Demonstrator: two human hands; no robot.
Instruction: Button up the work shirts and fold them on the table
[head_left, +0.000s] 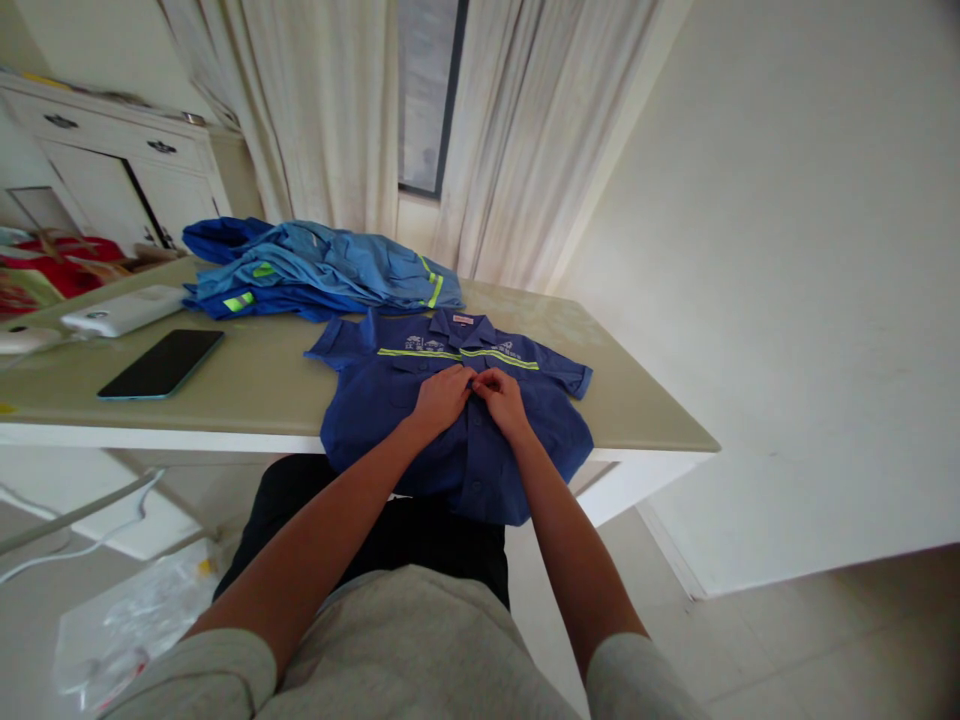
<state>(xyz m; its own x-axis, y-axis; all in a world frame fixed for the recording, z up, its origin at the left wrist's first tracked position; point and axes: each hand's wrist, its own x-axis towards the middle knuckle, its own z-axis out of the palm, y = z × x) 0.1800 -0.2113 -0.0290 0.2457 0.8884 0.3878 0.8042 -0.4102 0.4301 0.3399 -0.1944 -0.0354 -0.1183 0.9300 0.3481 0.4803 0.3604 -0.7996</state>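
A dark blue short-sleeved work shirt (375, 405) lies front up on the table, collar away from me, its hem hanging over the near edge. A yellow-green stripe and white lettering cross its chest. My left hand (444, 393) and my right hand (498, 396) meet at the button placket just below the stripe. Both are closed, with fingertips pinching the cloth of the front opening. Whatever button lies between the fingers is hidden. Lower on the placket, buttons show below my hands.
Behind the shirt lies a heap of blue garments (337, 262) with yellow-green strips. To the left are a phone (161, 364) and a white device (127, 310) on the table (255, 400). A wall (787, 300) stands at the right, curtains (322, 110) behind. Clear plastic bags (142, 620) lie on the floor.
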